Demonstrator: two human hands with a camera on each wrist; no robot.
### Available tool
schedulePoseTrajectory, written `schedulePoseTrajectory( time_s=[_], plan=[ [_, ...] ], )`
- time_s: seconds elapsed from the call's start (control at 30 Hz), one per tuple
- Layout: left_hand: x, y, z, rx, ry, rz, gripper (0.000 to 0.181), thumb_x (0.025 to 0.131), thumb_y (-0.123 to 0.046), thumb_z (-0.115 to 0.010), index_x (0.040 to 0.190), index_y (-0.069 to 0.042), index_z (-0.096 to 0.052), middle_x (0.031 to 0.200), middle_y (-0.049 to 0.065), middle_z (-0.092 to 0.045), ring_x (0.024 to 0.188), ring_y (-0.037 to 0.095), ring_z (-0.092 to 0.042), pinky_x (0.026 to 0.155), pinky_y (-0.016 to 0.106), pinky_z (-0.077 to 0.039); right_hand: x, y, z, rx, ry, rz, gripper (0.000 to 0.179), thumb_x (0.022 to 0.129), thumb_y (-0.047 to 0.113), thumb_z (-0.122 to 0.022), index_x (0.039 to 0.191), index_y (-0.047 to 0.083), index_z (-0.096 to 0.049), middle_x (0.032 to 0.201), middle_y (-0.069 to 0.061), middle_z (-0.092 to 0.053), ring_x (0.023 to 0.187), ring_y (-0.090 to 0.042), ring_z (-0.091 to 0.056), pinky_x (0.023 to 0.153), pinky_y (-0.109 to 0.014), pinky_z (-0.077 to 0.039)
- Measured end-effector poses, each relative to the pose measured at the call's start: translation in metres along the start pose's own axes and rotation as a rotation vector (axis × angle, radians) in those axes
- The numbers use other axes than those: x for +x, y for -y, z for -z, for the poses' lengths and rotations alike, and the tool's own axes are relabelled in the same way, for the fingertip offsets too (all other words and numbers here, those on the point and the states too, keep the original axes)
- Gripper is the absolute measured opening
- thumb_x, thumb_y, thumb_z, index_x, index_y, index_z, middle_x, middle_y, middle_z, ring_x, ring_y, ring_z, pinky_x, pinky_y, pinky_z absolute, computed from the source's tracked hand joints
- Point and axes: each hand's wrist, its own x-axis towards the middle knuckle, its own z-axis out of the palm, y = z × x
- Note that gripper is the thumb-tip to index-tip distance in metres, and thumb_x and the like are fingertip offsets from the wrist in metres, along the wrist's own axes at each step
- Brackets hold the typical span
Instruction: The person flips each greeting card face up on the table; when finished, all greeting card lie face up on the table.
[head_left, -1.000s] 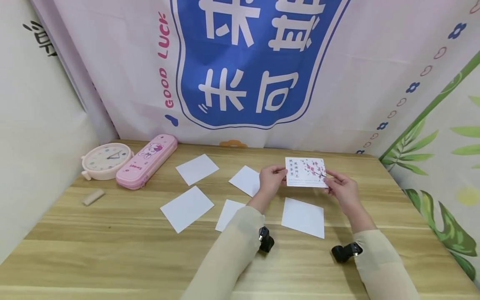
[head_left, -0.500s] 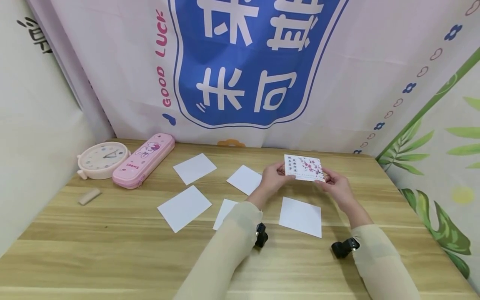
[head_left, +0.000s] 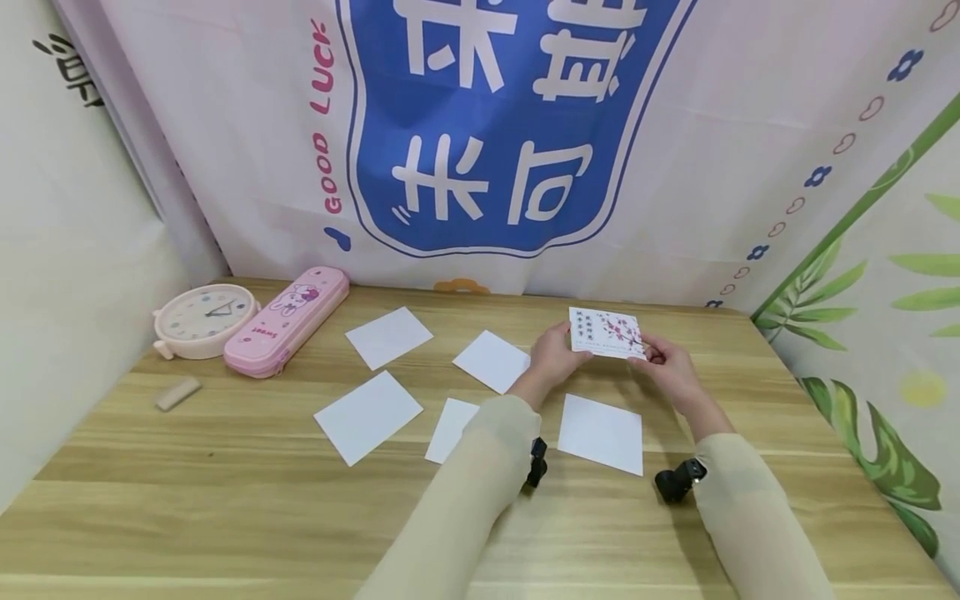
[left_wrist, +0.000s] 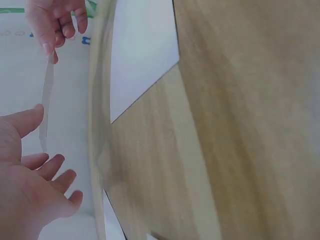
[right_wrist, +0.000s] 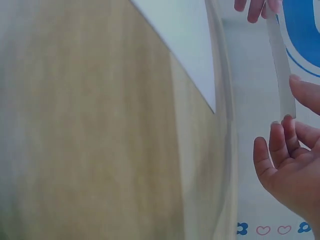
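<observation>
A postcard with pink blossom branches and dark written characters [head_left: 606, 333] is held just above the table, tipped back with its printed side facing up toward me. At its left end my left hand [head_left: 553, 358] pinches it, thumb along the near edge and fingers behind. My right hand [head_left: 671, 375] pinches the right end the same way. From the left wrist, the card [left_wrist: 46, 107] appears nearly edge-on between both hands; the right wrist view likewise shows it as a thin strip. Below the hands lies a blank white card [head_left: 602, 435].
More blank white cards lie to the left, one [head_left: 491, 360] beside my left wrist and another [head_left: 450, 427] partly under the left sleeve. Farther left are a pink pencil case [head_left: 288, 321], a round clock [head_left: 206, 321] and a small beige cylinder [head_left: 178, 393]. A printed curtain [head_left: 262, 167] hangs behind the table.
Both hands have tilted the postcard back, so it looks flatter. The thumbs have shifted onto its near edge. The blank cards have stayed in place.
</observation>
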Motion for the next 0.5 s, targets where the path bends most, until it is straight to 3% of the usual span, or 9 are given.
schedulePoseTrajectory(
  time_s=[0.2, 0.3, 0.4, 0.5],
  plan=[
    [0.0039, -0.0015, -0.0017, 0.218, 0.007, -0.002, 0.056, 0.074, -0.029, -0.067, 0.123, -0.011, -0.048, 0.126, 0.002, -0.044, 0.117, 0.019, -0.034, 0.097, 0.039, -0.019, 0.0061, -0.0053, -0.0011, -0.063, -0.033, 0.000, 0.058, 0.078, 0.008, -0.062, 0.127, -0.008, -0.034, 0.090, -0.014, -0.041, 0.078, -0.019, -0.039, 0.059, -0.019, -0.037],
    [0.0052, -0.0020, -0.0024, 0.291, -0.003, -0.004, 0.052, 0.074, -0.032, -0.066, 0.120, -0.013, -0.051, 0.125, 0.000, -0.045, 0.116, 0.019, -0.034, 0.096, 0.039, -0.019, 0.0084, -0.0056, -0.0024, -0.091, -0.040, 0.009, 0.060, 0.077, 0.008, -0.062, 0.127, -0.010, -0.032, 0.107, -0.024, -0.042, 0.095, -0.031, -0.042, 0.078, -0.032, -0.040],
    [0.0063, -0.0008, -0.0039, 0.322, -0.007, 0.010, 0.051, 0.073, -0.034, -0.067, 0.118, -0.013, -0.052, 0.124, -0.001, -0.046, 0.115, 0.019, -0.035, 0.096, 0.040, -0.019, 0.0099, -0.0064, -0.0037, -0.109, -0.041, 0.003, 0.062, 0.077, 0.008, -0.063, 0.126, -0.011, -0.031, 0.126, -0.030, -0.029, 0.115, -0.041, -0.026, 0.096, -0.047, -0.021],
    [0.0076, 0.0016, -0.0059, 0.365, -0.004, 0.016, 0.054, 0.071, -0.037, -0.067, 0.118, -0.014, -0.052, 0.126, 0.000, -0.044, 0.117, 0.019, -0.032, 0.096, 0.042, -0.017, 0.0105, -0.0075, -0.0048, -0.150, -0.033, -0.024, 0.063, 0.077, 0.011, -0.063, 0.126, -0.011, -0.030, 0.133, -0.032, -0.015, 0.122, -0.044, -0.009, 0.098, -0.051, -0.005]
  ],
)
